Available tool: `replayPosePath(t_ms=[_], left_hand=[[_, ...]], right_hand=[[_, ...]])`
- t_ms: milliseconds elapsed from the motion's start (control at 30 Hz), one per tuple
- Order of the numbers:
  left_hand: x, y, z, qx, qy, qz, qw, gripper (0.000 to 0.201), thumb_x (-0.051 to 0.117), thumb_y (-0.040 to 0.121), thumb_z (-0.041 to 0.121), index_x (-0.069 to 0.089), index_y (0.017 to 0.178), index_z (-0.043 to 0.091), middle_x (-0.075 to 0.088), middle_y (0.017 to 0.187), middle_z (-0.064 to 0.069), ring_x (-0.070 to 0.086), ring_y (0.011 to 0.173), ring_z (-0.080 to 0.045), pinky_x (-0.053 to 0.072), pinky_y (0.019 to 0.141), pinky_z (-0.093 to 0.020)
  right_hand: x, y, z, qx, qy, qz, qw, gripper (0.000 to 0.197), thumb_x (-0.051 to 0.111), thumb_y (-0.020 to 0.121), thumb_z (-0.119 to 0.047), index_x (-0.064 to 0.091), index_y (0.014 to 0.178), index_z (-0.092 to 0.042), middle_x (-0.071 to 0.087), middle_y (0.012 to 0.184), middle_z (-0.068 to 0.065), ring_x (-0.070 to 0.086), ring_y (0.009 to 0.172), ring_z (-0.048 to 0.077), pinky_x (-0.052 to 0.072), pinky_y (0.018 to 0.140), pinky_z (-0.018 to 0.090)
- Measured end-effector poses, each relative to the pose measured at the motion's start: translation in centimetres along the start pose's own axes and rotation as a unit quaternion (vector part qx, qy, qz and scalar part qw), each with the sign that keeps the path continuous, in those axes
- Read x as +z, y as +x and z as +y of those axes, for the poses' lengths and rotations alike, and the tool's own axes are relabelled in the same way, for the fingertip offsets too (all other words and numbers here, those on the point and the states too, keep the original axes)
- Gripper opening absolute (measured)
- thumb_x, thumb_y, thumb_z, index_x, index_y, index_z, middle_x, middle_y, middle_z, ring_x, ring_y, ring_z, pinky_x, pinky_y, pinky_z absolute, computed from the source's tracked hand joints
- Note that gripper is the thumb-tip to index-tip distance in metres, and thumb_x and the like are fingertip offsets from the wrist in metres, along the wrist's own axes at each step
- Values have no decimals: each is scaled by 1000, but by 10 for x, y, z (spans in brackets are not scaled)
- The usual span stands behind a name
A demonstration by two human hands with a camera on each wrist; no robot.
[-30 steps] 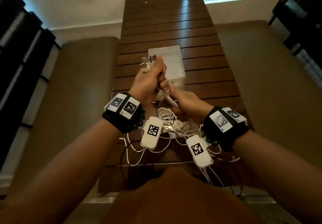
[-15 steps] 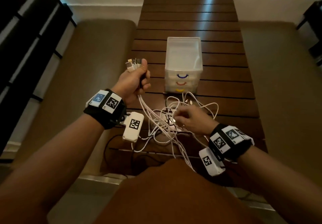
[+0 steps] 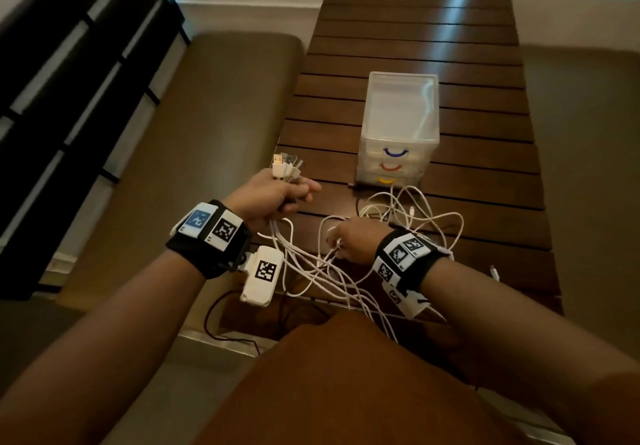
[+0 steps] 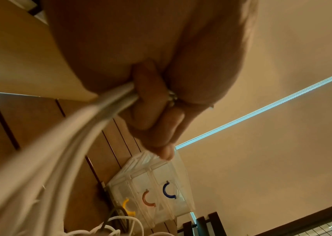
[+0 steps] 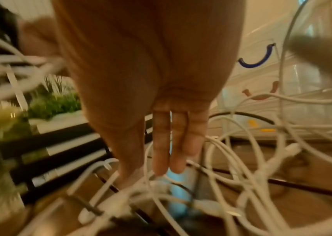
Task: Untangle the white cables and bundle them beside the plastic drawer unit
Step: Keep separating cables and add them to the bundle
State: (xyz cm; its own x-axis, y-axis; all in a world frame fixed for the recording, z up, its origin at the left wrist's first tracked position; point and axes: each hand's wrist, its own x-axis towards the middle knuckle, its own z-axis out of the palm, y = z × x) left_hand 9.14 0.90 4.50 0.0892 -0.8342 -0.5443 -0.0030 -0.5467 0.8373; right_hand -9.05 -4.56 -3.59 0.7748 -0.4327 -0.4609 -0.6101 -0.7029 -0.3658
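Observation:
Several white cables [image 3: 349,271] lie tangled on the dark slatted table [image 3: 433,29], in front of the clear plastic drawer unit [image 3: 400,129]. My left hand [image 3: 294,199] is raised left of the unit and grips a bunch of cable ends, with USB plugs [image 3: 284,167] sticking up from the fist. The left wrist view shows its fingers [image 4: 152,111] curled round the strands [image 4: 60,143], with the drawer unit [image 4: 151,191] beyond. My right hand [image 3: 337,242] reaches into the tangle with straight fingers [image 5: 161,151] touching loops [image 5: 231,159]; it grips nothing.
Tan padded benches run along both sides of the table [image 3: 214,126] [image 3: 588,167]. Dark slatted furniture [image 3: 69,64] stands at the left. A black cable [image 3: 214,309] hangs below the table's near edge. One loose cable end [image 3: 494,272] lies at the right.
My right hand let go of the strands near the left fist and dropped to the tangle on the table. The left hand moved left with the plug ends.

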Motion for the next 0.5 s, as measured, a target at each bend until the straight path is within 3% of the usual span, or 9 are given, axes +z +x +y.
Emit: replayPosePath(t_ms=[167,300,400,500], left_hand=[[0,-2,-2,-34,8,1,999,28,39,92,-13,64,102,-4,62,83,-6,49,44,-3,35,40,-11],[-1,3,-9,-60,31,-20,998,30,42,92,-6,69,94,6,64,85,-5,45,50,-6,30,46,-15],[2,6,-12,-60,24,-14,998,29,41,92,-8,68,97,2,61,85,-8,45,48,-4,32,45,-14],[4,5,-13,-59,1,-14,998,28,40,93,-9,66,99,0,59,80,-7,44,46,-4,35,43,-12]], right_hand=[[18,-7,30,64,-52,-25,996,32,63,88,-34,62,119,-34,65,118,0,60,110,23,48,86,33],[24,-6,24,66,-36,0,997,25,58,91,-33,65,115,-32,66,116,2,61,108,24,47,83,32],[23,-3,17,70,-71,-7,995,21,54,93,-24,67,109,-25,66,109,5,63,101,28,44,73,31],[18,-5,20,60,34,34,997,13,57,92,-26,67,100,-24,67,98,3,65,91,23,49,74,31]])
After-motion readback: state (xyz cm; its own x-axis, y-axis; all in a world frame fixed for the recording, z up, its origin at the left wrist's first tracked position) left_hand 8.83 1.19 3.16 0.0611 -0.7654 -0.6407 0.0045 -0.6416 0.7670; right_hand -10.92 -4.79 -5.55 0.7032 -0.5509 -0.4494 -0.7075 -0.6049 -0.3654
